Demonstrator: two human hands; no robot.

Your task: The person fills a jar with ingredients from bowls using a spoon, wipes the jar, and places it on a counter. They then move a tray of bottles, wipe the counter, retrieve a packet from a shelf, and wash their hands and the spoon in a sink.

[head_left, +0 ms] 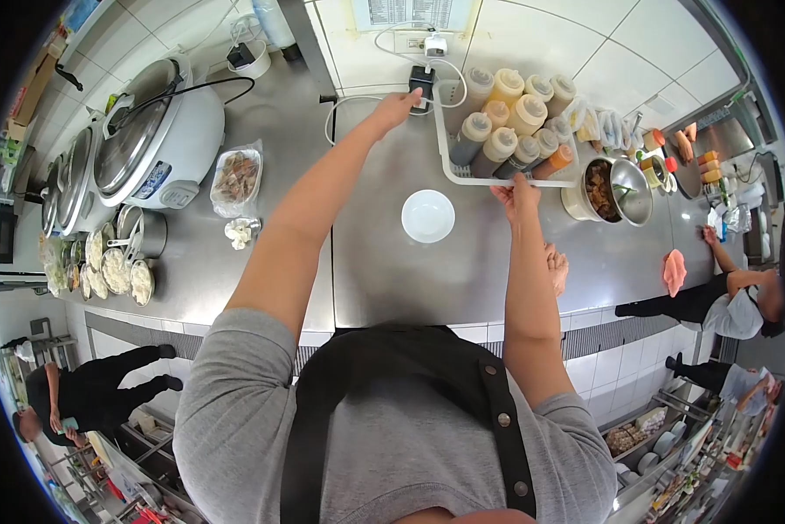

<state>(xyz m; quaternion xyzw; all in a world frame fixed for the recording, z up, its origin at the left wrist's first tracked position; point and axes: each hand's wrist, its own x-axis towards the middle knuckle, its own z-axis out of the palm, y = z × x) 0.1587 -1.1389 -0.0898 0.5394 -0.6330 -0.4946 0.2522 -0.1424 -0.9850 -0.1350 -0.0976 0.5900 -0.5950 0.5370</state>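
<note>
My left hand reaches to the back of the steel counter, its fingers closed at a black power adapter with a white cable beside it. To the right stands a white plastic basket packed with squeeze bottles of dark, yellow and orange contents. My right hand pinches the front rim of that basket from the near side. Between my forearms sits a white bowl. Another hand shows just right of my right forearm.
Rice cookers line the left, near a bag of meat and several bowls of pale food. Right of the basket are a container of brown food, a metal bowl and a pink cloth. Other people stand at both sides.
</note>
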